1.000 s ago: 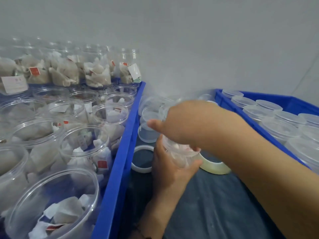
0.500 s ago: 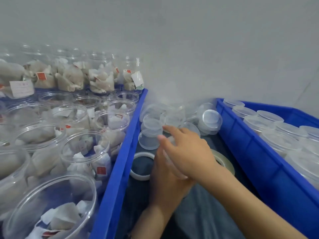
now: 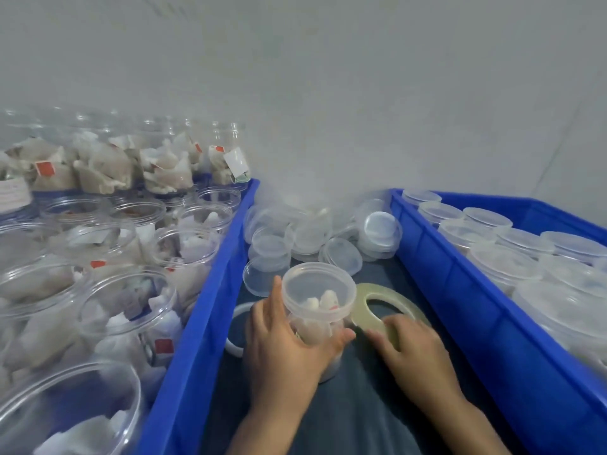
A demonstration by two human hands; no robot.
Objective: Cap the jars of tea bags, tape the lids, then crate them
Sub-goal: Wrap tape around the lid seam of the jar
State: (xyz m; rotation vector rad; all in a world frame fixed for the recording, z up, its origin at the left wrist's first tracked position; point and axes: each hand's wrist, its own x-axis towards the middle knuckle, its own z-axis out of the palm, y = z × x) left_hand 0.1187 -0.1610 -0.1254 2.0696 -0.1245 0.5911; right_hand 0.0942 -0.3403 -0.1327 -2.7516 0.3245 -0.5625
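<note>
Item: capped jar (image 3: 317, 307), our left hand (image 3: 289, 343) gripping; right hand (image 3: 410, 353) now off lid, fingers curled on tape roll (image 3: 386, 307); taping next.

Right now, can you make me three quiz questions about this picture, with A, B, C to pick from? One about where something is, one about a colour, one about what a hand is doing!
1. Where is the tape roll?
A. Inside a crate
B. On the dark surface between the two crates
C. On top of a jar

2. What colour are the crates?
A. Blue
B. Red
C. Green

3. What is the left hand doing?
A. Hanging free
B. Pressing a loose lid
C. Gripping the capped jar

Answers:
1 B, it lies flat between the left crate and the right crate.
2 A, both walls are blue.
3 C, its fingers wrap the jar while the right hand touches the tape roll.
</note>
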